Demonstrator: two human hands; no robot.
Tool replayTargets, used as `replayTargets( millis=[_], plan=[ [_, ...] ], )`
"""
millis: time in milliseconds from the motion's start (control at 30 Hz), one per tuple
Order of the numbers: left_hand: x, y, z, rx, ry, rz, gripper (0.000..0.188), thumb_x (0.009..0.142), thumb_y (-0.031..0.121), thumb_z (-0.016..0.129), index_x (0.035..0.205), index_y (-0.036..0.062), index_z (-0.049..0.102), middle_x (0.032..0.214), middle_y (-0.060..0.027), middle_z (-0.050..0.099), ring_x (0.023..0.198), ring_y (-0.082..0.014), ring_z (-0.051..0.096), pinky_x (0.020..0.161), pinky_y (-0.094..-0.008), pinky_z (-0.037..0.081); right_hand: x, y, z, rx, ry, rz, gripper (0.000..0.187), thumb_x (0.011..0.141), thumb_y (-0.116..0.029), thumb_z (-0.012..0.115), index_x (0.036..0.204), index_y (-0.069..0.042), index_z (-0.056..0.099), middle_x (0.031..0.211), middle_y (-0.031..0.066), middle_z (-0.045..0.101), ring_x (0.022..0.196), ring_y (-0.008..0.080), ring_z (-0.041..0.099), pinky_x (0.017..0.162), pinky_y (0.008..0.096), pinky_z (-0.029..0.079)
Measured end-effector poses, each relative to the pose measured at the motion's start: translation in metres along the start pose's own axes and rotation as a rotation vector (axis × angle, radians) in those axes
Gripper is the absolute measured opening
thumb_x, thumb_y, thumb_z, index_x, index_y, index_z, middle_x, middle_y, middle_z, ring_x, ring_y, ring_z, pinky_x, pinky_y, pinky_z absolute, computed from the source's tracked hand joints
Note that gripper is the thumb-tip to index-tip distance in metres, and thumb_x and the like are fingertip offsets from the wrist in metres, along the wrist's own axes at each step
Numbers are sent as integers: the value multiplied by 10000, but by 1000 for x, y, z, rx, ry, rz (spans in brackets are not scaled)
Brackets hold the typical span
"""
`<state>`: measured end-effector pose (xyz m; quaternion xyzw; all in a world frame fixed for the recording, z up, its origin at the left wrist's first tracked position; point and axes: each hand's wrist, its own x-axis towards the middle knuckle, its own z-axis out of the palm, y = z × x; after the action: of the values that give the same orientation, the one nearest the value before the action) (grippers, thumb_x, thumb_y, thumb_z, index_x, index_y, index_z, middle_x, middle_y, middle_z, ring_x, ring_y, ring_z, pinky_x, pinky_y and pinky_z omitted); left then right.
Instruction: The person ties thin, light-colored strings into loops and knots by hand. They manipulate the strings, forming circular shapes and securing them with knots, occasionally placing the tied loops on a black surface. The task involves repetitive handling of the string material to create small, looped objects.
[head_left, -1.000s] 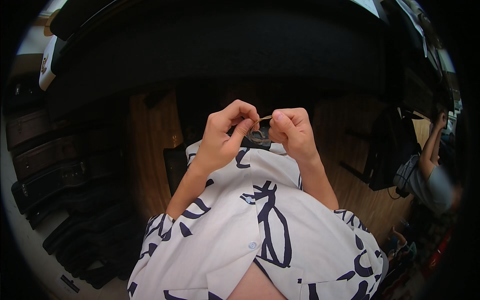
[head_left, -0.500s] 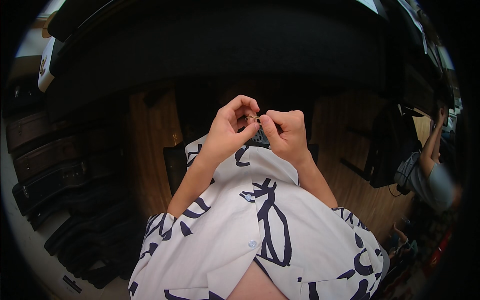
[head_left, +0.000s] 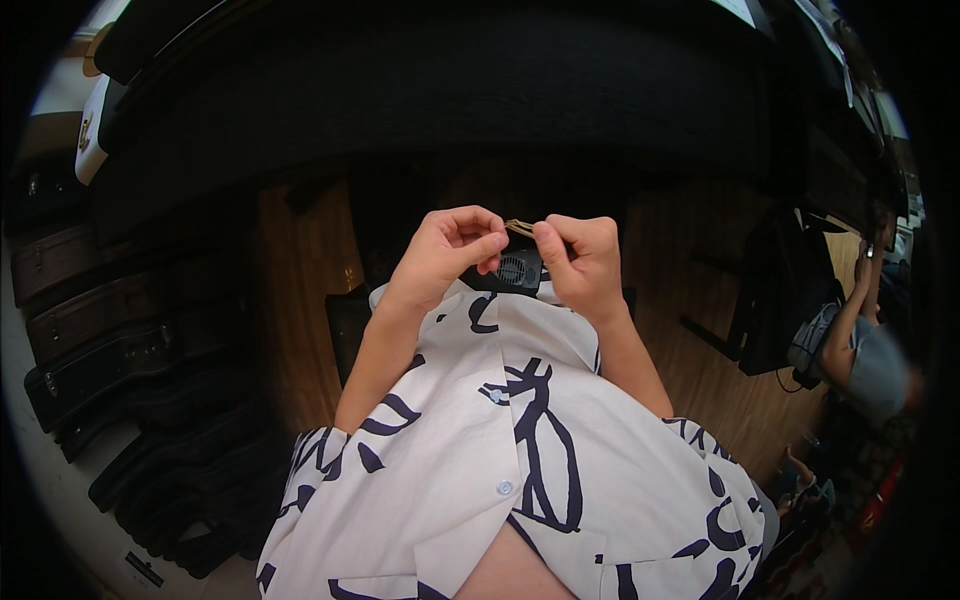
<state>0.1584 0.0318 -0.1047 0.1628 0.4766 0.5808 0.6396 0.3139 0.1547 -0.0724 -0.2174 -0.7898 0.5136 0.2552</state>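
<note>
A dark work surface [head_left: 450, 110] spanned the upper part of the head view, its edge bowed by the lens. Below it, a wooden floor [head_left: 690, 370] showed on both sides of the wearer. Dark cases [head_left: 100, 350], some with metal latches, stood in a row along the left side; a white object [head_left: 93, 130] lay near the upper left rim. At the right, a co-worker [head_left: 868, 365] in a pale grey-blue top had an arm raised beside dark equipment [head_left: 785, 290]. The wearer's white shirt [head_left: 450, 430], printed with dark line figures, filled the lower centre.

Both hands were held in front of the body, between the shirt and the work surface. The right hand [head_left: 580, 262] gripped a thin tan strand [head_left: 520, 228], doubled into a narrow loop, between the thumb and the curled forefinger. The strand projected leftward to the fingertips of the left hand [head_left: 445, 252], whose fingers were bent and whose thumb lay close beneath the forefinger; whether they pinched its end could not be told. Behind and below the strand appeared a dark device with a round grille [head_left: 516, 270].
</note>
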Motion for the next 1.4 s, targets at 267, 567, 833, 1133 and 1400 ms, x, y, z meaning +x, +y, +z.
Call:
replayTargets(
  millis=[267,567,833,1133,1400],
  plan=[
    [-2,5,-3,-248,-184,148,171,911,200,728,942,59,636,760,24,548,686,-70,524,631,-202,426,0,6,-2,1009,-213,346,474,1007,-212,507,566,-88,385,498,-37,339,433,67,245,444,268,204],
    [-7,6,8,-26,-18,302,106,898,120,726,919,18,706,811,-40,659,688,-103,611,590,-220,462,4,8,-3,1271,-160,457,476,1029,-269,460,593,-134,325,503,-44,258,442,72,201,438,275,191],
    [-11,13,34,677,362,598,79,875,-15,679,939,-39,719,848,-87,709,745,-130,684,684,-217,537,-1,8,4,1184,-42,473,427,1039,-267,433,644,-117,370,540,-31,311,478,78,260,479,264,249],
    [-13,10,14,351,295,369,95,928,43,655,925,-41,698,790,-34,671,692,-71,608,637,-199,479,2,16,-5,648,-89,424,261,995,-201,492,867,-11,617,741,16,565,712,88,529,684,243,450],
    [-16,12,4,443,255,372,86,933,15,629,950,-47,685,873,-50,667,734,-81,610,686,-214,499,2,25,-13,318,-129,344,109,898,14,616,967,53,691,858,74,695,735,100,637,671,225,520]
  ],
)
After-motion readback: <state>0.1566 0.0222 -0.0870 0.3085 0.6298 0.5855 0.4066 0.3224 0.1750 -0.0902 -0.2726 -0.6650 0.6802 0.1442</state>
